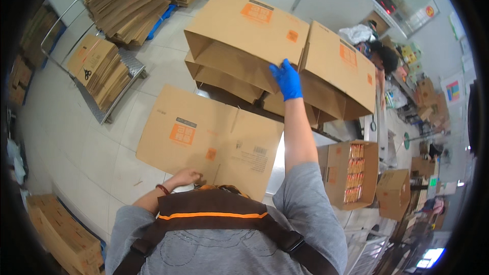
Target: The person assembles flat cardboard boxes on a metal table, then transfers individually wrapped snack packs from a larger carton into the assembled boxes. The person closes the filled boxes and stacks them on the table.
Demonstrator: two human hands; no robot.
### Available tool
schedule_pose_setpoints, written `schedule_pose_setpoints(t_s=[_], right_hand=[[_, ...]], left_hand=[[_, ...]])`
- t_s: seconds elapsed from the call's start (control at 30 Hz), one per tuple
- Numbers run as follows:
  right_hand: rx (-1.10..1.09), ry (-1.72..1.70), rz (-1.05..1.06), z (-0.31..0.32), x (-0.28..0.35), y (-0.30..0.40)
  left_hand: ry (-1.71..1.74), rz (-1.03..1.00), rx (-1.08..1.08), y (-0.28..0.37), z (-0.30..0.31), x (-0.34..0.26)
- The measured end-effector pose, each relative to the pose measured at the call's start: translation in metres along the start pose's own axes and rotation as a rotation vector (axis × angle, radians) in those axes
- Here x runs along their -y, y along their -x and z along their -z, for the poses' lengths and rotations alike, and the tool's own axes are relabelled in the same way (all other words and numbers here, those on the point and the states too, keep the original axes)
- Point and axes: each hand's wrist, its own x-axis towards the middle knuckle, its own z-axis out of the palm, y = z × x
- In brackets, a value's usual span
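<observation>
My right hand [287, 80], in a blue glove, is at the near edge of an upper cardboard carton [237, 19]. Its fingers lie over the edge and its thumb is by the opening. A second open-sided carton [340, 61] stands close on the right, and more open cartons [229, 84] are stacked beneath. Before my body is a flattened carton [191, 122] with orange print and a barcode. My bare left hand [186, 177], with a red bracelet at the wrist, is at its near edge. The fingers are curled; their grip is unclear.
Flat cartons [99, 68] and black scissors [87, 73] lie on a platform trolley [138, 65] at left. Behind it rises a tall cardboard stack [122, 4]. At right stands a carton of packaged goods [368, 175]. A person [384, 57] is by the bench beyond.
</observation>
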Motion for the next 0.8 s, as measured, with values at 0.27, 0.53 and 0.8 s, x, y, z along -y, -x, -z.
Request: schedule_pose_setpoints(t_s=[0.27,0.53,0.8], right_hand=[[-0.474,0.904,-0.019,0.202,-0.208,0.226],[-0.550,0.732,-0.227,0.244,-0.280,0.291],[-0.528,0.939,-0.171,0.210,-0.261,0.298]], left_hand=[[-0.455,-0.014,-0.275,0.005,-0.035,0.064],[-0.734,0.132,-0.046,0.005,-0.015,0.038],[-0.726,0.053,-0.126,0.013,-0.024,0.057]])
